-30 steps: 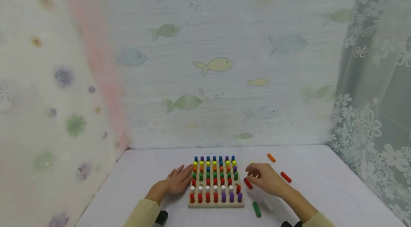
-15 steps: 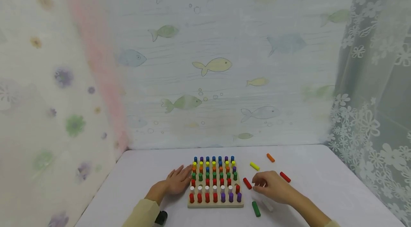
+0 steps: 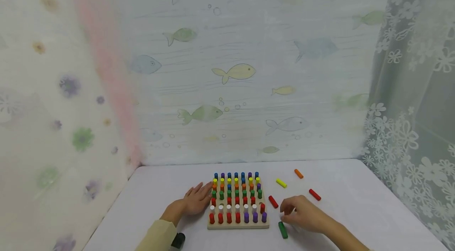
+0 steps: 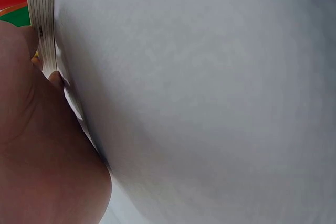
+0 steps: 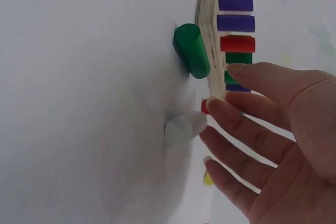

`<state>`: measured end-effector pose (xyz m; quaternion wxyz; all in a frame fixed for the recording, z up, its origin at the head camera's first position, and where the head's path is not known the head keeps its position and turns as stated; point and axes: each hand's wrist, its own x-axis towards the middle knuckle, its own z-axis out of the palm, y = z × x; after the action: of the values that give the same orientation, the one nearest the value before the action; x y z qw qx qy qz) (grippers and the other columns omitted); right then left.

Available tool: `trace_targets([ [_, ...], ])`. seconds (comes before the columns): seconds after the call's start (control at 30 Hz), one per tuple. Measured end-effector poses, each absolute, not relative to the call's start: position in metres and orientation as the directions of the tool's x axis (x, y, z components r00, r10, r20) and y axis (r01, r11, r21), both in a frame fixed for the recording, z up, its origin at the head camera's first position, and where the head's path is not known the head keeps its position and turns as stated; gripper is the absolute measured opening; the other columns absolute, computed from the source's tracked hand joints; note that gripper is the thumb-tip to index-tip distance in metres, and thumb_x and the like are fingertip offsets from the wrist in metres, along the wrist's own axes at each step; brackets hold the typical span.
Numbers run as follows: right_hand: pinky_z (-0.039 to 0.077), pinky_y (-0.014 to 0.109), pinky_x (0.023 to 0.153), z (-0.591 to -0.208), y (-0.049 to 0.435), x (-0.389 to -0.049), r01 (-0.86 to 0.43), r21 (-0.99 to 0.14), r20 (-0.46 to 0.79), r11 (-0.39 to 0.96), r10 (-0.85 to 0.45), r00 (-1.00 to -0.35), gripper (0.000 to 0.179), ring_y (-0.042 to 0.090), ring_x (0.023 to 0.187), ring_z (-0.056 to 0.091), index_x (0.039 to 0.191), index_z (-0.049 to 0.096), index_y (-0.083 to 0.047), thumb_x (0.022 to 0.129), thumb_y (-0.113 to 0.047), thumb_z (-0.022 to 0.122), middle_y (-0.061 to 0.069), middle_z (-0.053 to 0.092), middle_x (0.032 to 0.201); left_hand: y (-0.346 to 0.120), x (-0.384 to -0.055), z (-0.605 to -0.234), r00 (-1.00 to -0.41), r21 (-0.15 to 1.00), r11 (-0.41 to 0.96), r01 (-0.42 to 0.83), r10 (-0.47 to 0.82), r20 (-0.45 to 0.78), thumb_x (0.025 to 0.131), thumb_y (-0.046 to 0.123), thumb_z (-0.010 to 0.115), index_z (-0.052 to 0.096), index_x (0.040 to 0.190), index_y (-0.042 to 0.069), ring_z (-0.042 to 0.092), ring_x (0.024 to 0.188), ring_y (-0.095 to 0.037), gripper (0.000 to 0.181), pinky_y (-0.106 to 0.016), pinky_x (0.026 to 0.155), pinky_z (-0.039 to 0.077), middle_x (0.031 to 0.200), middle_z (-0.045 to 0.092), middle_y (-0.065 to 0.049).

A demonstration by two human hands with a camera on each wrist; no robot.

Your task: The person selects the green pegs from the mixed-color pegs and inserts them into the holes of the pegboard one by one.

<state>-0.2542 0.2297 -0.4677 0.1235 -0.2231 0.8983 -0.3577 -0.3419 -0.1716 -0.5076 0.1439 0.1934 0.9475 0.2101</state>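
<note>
A wooden pegboard (image 3: pixel 238 226) stands on the table, filled with rows of coloured pegs; bare holes show in the row behind the white pegs. My left hand (image 3: pixel 197 200) lies flat along the board's left edge, fingers extended and touching its side. Right of the board, my right hand (image 3: pixel 303 212) hovers low with loosely bent fingers and nothing between them. In the right wrist view a white peg (image 5: pixel 181 129) lies on the table right by the fingertips; the hand hides it from the head view. A green peg (image 3: pixel 282 230) lies just in front of that hand.
Loose pegs lie right of the board: a red peg (image 3: pixel 273 202) near its edge, a yellow peg (image 3: pixel 281 183) and an orange peg (image 3: pixel 298 173) farther back, another red peg (image 3: pixel 314 194) beyond the right hand. A fish-patterned curtain (image 3: pixel 245 124) hangs behind the table.
My right hand has moved from over the red peg beside the board toward me and slightly right, over the white peg. The yellow peg has come into view. My left hand stays put.
</note>
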Motion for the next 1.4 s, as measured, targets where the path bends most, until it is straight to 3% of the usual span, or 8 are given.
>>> trace_targets([
  [0.4,0.055,0.023,0.07,-0.501,0.234,-0.264,-0.35,-0.686,-0.064,0.638,-0.532,-0.844,0.018,0.006,0.077,0.06,0.098,0.074,-0.021,0.09,-0.035,0.08,-0.014,0.068,0.086,-0.171,-0.346,-0.521,-0.875,0.465,0.83,0.307,0.438,-0.204,0.109,0.053,0.031,0.025,0.163,0.015,0.01,0.158,-0.035,0.067,-0.062,0.125,0.003,0.169,0.025,-0.006],
  [0.67,0.055,0.024,0.072,-0.483,0.223,-0.249,-0.343,-0.703,-0.059,0.623,-0.532,-0.845,0.012,0.01,0.075,0.059,0.096,0.074,-0.013,0.088,-0.018,0.081,-0.01,0.068,0.084,-0.164,-0.334,-0.502,-0.874,0.439,0.843,0.312,0.435,-0.215,0.111,0.047,0.031,0.025,0.164,0.015,0.011,0.157,-0.036,0.062,-0.061,0.125,0.004,0.169,0.025,-0.007],
  [0.83,0.056,0.025,0.073,-0.481,0.223,-0.25,-0.387,-0.689,-0.047,0.613,-0.571,-0.82,0.012,0.006,0.077,0.06,0.098,0.074,-0.013,0.09,-0.021,0.08,-0.012,0.068,0.086,-0.163,-0.33,-0.493,-0.875,0.442,0.839,0.316,0.438,-0.206,0.111,0.043,0.035,0.027,0.163,0.013,0.013,0.157,-0.037,0.061,-0.063,0.124,0.005,0.168,0.027,-0.008],
  [1.13,0.056,0.025,0.076,-0.471,0.224,-0.243,-0.388,-0.692,-0.01,0.609,-0.546,-0.838,0.014,0.01,0.085,0.061,0.101,0.074,-0.013,0.09,-0.019,0.079,-0.009,0.07,0.093,-0.168,-0.342,-0.513,-0.88,0.444,0.835,0.324,0.439,-0.183,0.108,0.057,0.028,0.024,0.164,0.014,0.01,0.157,-0.036,0.07,-0.062,0.125,0.002,0.169,0.025,-0.009],
  [1.4,0.054,0.026,0.072,-0.473,0.23,-0.243,-0.448,-0.687,0.061,0.572,-0.569,-0.82,0.015,0.009,0.084,0.061,0.102,0.072,-0.009,0.091,-0.019,0.077,-0.006,0.069,0.095,-0.168,-0.333,-0.491,-0.881,0.427,0.852,0.305,0.422,-0.214,0.111,0.043,0.034,0.026,0.163,0.013,0.013,0.157,-0.036,0.061,-0.061,0.125,0.005,0.168,0.027,-0.008],
])
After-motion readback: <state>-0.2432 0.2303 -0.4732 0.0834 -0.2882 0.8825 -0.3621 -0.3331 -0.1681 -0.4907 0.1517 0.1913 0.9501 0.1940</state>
